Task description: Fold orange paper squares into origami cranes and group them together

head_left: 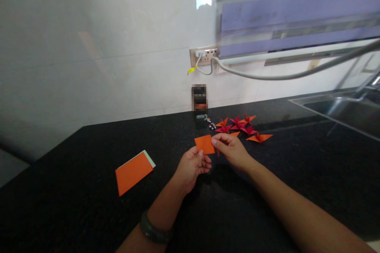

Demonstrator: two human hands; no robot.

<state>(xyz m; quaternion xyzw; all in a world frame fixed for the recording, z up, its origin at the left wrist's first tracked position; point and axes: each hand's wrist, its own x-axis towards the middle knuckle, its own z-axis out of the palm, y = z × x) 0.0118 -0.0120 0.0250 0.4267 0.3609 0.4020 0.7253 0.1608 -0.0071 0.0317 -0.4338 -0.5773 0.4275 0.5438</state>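
Observation:
A small square of folded orange origami paper (204, 144) is held up above the black counter between both hands. My left hand (194, 163) pinches its lower edge, thumb on the near face and the other fingers curled behind. At the paper's right edge, my right hand (231, 148) grips with thumb and fingertips. Just beyond the right hand lie several folded paper cranes (237, 124) in red and orange, close together. To the left, a stack of orange paper sheets (135, 172) rests on the counter, a pale green sheet showing at its far corner.
The black countertop (74, 213) runs up to a tiled wall. A blurred dark phone-like object (200, 98) leans there, a beaded strap (210, 122) beside it. Above are a wall socket (204, 56) and a grey cable (267, 76). A metal sink (335, 112) is at the right.

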